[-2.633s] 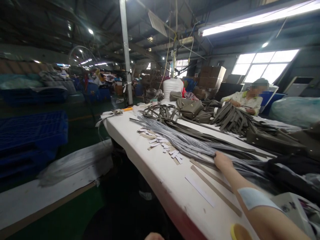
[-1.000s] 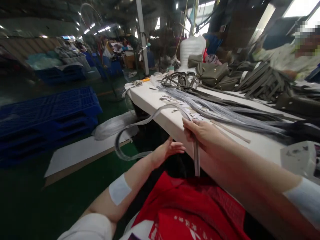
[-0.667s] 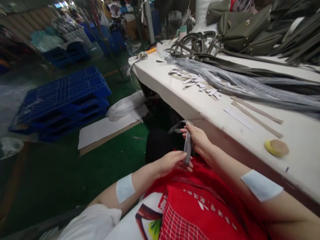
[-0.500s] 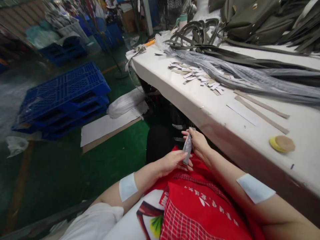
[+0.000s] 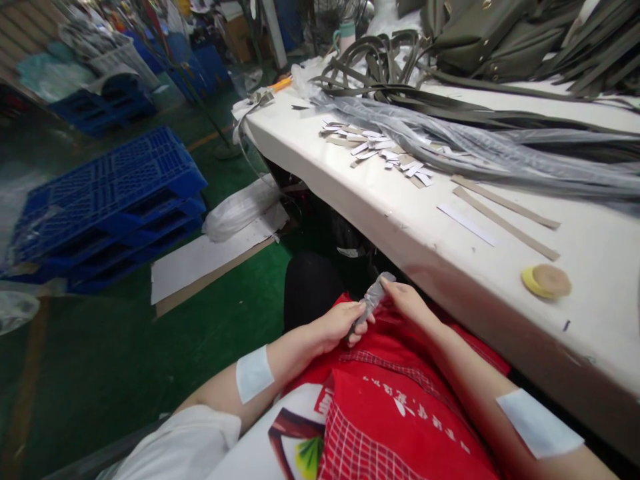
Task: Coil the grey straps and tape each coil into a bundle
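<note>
A small grey plastic-wrapped piece (image 5: 373,298) is held over the red apron (image 5: 400,393), in front of the table edge. My left hand (image 5: 350,320) is closed round its lower end, thumb on top and fingers curled beneath. At the upper end, my right hand (image 5: 401,293) pinches the piece between thumb and fingers. The wrapping looks crumpled, and what lies inside it cannot be made out.
The white table (image 5: 350,193) carries a yellow tape roll (image 5: 545,281), paper strips (image 5: 505,223), small cut pieces (image 5: 380,150), long plastic-wrapped straps (image 5: 475,150) and dark bags (image 5: 485,40). Blue pallets (image 5: 110,193) and a white board (image 5: 210,257) lie on the floor at left.
The grey piece has tilted to the right at its top and looks more crumpled. My left fingers have curled round it. My right hand has moved slightly down and right. The view has shifted.
</note>
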`<action>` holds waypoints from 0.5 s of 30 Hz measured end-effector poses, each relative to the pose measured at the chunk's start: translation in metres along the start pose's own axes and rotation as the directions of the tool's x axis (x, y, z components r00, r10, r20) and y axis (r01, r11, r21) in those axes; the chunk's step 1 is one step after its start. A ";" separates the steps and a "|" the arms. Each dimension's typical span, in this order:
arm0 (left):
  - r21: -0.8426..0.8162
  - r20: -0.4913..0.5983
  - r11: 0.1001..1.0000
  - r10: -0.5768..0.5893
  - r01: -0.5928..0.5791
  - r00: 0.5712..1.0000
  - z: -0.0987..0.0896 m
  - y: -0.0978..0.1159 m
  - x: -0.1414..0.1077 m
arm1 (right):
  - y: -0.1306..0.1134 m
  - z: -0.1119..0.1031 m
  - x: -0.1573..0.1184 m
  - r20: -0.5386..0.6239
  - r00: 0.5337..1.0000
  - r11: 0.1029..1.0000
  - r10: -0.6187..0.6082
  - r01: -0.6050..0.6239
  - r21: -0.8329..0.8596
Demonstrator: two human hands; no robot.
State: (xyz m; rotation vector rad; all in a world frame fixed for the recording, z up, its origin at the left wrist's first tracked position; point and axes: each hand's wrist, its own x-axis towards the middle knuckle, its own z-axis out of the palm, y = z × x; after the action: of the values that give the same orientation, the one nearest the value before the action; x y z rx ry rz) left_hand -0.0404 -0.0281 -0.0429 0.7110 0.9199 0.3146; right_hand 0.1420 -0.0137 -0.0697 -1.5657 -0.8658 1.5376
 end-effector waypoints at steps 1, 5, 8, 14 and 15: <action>0.002 -0.006 1.000 -0.014 0.014 1.000 -0.003 0.003 -0.002 | -0.004 -0.008 -0.002 -0.003 1.000 0.998 -0.023 0.022 -0.059; -0.003 0.023 0.998 -0.057 0.058 0.998 -0.005 0.017 -0.009 | -0.012 -0.023 -0.016 0.174 0.900 0.798 -0.399 0.434 -0.419; -0.034 0.125 0.997 -0.070 0.075 0.990 0.003 0.026 -0.010 | -0.006 -0.016 -0.019 0.437 0.770 0.559 -0.465 0.638 -0.530; -0.043 0.256 0.977 -0.190 0.208 0.948 0.010 0.035 -0.015 | 0.006 -0.022 0.001 0.378 0.800 0.569 -0.466 0.598 -0.564; -0.043 0.274 0.975 -0.200 0.220 0.941 0.010 0.038 -0.016 | 0.007 -0.025 0.004 0.364 0.818 0.619 -0.446 0.575 -0.535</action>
State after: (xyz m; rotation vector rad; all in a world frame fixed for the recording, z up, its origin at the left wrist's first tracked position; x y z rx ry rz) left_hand -0.0401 -0.0128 -0.0030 0.5652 0.7142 0.0590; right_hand 0.1666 -0.0152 -0.0782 -1.3937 -1.9200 1.0149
